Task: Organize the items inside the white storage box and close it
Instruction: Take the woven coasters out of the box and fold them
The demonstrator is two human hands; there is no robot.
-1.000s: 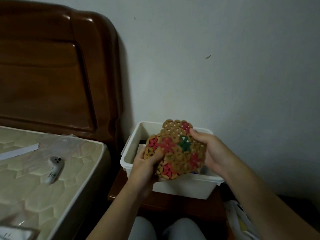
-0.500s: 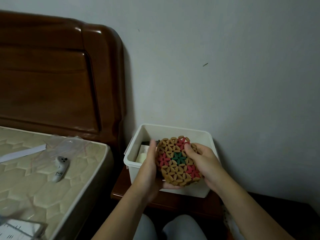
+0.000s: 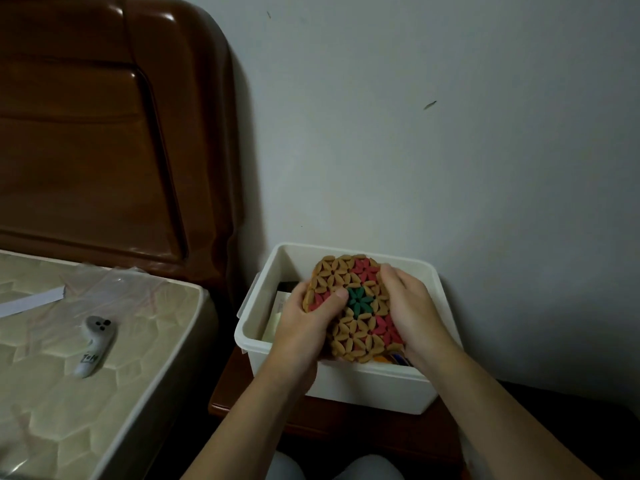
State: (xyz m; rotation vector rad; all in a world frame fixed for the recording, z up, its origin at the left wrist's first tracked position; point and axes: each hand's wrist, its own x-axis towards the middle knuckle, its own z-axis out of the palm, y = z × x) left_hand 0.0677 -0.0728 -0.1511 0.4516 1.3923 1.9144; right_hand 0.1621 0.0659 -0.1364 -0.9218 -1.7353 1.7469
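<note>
Dim, soft indoor light, wide-angle distortion

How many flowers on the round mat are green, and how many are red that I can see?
On the beaded mat, held by the left hand and right hand over the white storage box:
Green flowers: 1
Red flowers: 3 showing, one partly under the left thumb
Total coloured flowers seen: 4

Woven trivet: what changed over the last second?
Both hands lowered the woven trivet from above the white storage box into its opening; left hand and right hand keep gripping its edges. Box and controller on the mattress stayed put.
</note>
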